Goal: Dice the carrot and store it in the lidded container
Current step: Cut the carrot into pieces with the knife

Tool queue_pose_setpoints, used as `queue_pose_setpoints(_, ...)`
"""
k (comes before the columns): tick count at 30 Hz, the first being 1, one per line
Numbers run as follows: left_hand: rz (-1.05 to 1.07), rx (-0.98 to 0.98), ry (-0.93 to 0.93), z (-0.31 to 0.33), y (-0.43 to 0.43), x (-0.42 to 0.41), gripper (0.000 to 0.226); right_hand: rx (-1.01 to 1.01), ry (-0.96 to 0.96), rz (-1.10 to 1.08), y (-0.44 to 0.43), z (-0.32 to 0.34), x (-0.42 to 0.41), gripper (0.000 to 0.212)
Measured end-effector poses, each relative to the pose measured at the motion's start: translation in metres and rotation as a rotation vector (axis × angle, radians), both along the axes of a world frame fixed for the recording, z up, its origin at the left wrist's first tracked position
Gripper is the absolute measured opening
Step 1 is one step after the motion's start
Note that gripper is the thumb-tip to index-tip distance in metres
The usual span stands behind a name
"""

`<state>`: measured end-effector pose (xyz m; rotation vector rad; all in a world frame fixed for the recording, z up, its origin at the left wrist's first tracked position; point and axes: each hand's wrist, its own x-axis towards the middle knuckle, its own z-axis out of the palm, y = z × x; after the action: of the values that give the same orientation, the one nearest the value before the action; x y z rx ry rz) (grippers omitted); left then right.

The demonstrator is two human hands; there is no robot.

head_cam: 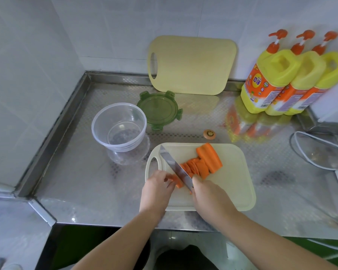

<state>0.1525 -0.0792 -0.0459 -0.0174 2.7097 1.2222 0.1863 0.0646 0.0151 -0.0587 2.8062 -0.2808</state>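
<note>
Carrot (pixel 203 162) part-sliced on the pale cutting board (pixel 234 184), with the knife (pixel 173 165) in it.

Head view: the board sits near the front edge of the steel counter (pixel 86 182). The carrot runs across it, thick pieces toward the far right and fanned slices in the middle. The left hand (pixel 156 190) pinches the near-left end piece with curled fingertips. The right hand (pixel 209 193) is wrapped round the knife handle, and the blade slants toward the board's far-left corner, between that piece and the slices. The clear container (pixel 119 127) stands uncovered toward the counter's left edge, with the green lid (pixel 159 110) flat just behind it. A carrot stub (pixel 209 134) lies just past the board's far edge. A second board (pixel 191 65) leans on the back wall, and three yellow bottles (pixel 271 78) stand at the back right.
</note>
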Motion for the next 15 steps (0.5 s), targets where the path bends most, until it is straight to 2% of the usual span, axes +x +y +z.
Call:
queue_pose_setpoints(4,-0.007,-0.035,-0.023,-0.005,0.000,-0.001,0.005,-0.005,-0.015,-0.009,-0.005,0.000,0.004,0.026)
queue_pose_setpoints(15,-0.015,-0.045,0.026,-0.007,0.000,-0.002,0.010,-0.011,-0.022,0.017,-0.004,-0.010,0.003,0.041)
